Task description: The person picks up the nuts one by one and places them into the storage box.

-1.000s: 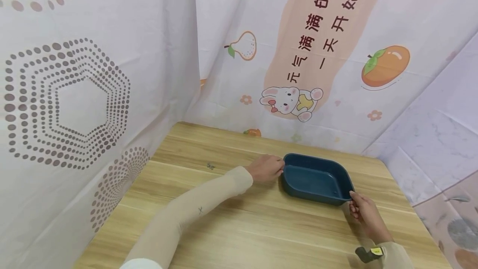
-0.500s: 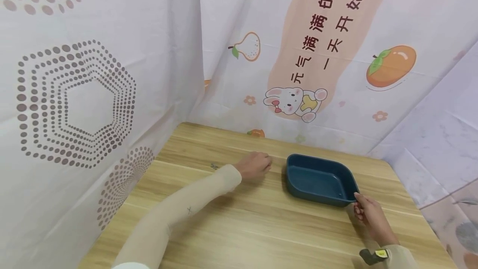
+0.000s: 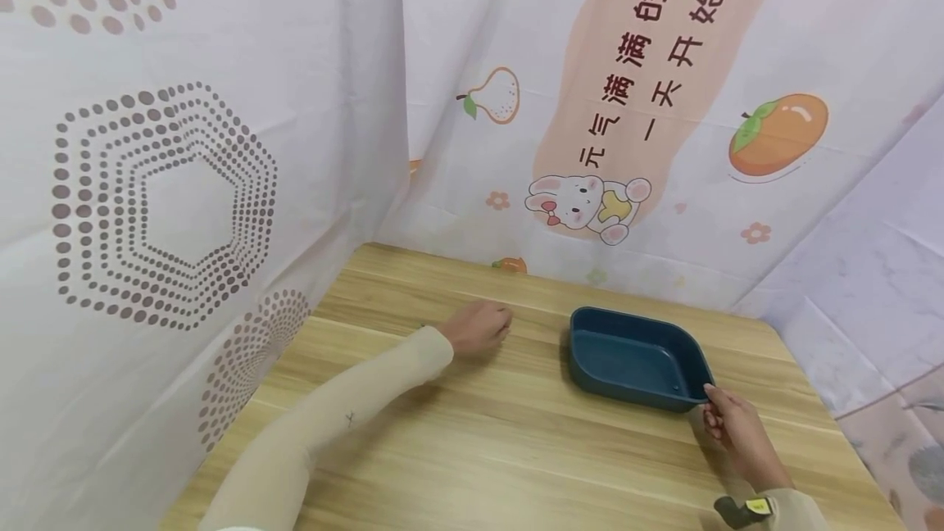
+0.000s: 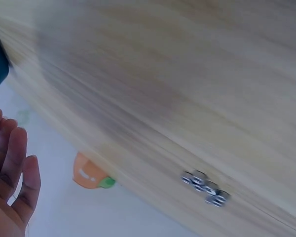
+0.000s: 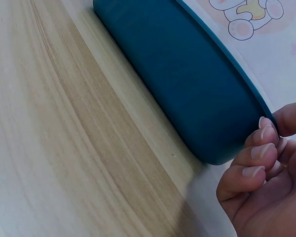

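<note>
A dark blue-green plastic tray (image 3: 627,355) with high walls and rounded corners sits on the table at the right. My right hand (image 3: 740,437) pinches its near right corner; in the right wrist view the thumb and fingertips (image 5: 264,150) meet at the rim of the tray (image 5: 177,74). Left of the tray, apart from it, my left hand (image 3: 475,328) hovers with loosely curled fingers (image 4: 15,153) and holds nothing. Several small silver metal pieces, like nuts (image 4: 205,188), lie in a little cluster on the wood. In the head view the left sleeve hides most of them.
The wood-grain table (image 3: 479,457) ends at the back against a printed curtain (image 3: 457,211). More patterned cloth (image 3: 354,146) hangs along the left side, and a pale sheet (image 3: 870,293) stands at the right. A small black device (image 3: 741,512) is strapped to the right wrist.
My left hand has let go of the tray's left end and moved left toward the metal pieces, its sleeve now covering most of them. My right hand stays on the tray's corner.
</note>
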